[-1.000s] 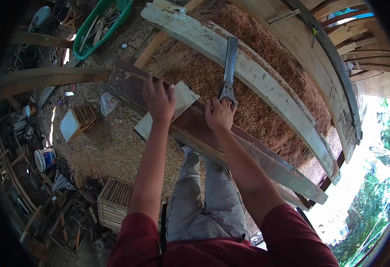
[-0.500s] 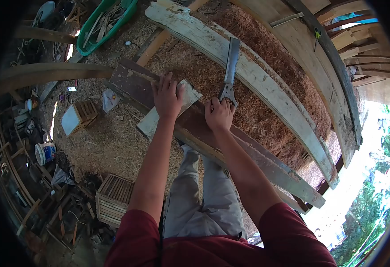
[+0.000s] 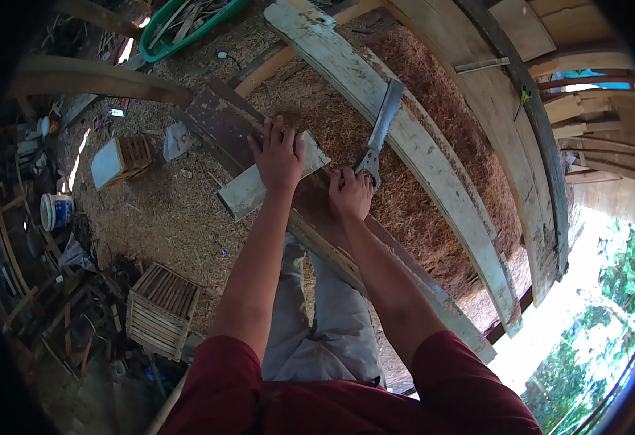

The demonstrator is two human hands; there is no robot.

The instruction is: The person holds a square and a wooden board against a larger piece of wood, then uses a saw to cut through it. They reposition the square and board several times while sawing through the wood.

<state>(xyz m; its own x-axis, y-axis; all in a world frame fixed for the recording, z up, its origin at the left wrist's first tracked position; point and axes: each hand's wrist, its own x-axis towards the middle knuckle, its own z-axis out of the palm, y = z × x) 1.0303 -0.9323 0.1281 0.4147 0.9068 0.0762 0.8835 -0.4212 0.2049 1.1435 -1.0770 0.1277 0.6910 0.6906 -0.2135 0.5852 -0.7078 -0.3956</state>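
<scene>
A short pale board (image 3: 249, 190) lies crosswise over a long dark brown plank (image 3: 219, 121). My left hand (image 3: 279, 161) rests palm-down on that board, its fingers stretched out and apart. Just right of the board's end, my right hand (image 3: 351, 194) is closed around the handle of a handsaw (image 3: 384, 119). The saw's blade points away from me, tilted to the right, and overlaps a curved whitish timber in the view. Its grip is mostly hidden under my fingers.
A long curved whitish timber (image 3: 433, 170) runs beyond the plank, over sawdust and shavings. A green tub (image 3: 159, 49) with wood scraps stands at upper left. Slatted wooden crates (image 3: 159, 312), a white bucket (image 3: 56, 212) and scrap piles lie left. Green-handled scissors (image 3: 525, 94) hang at right.
The view has shifted slightly. My right hand has come a little nearer the left, and the saw blade leans further right. My left hand stays on the short board.
</scene>
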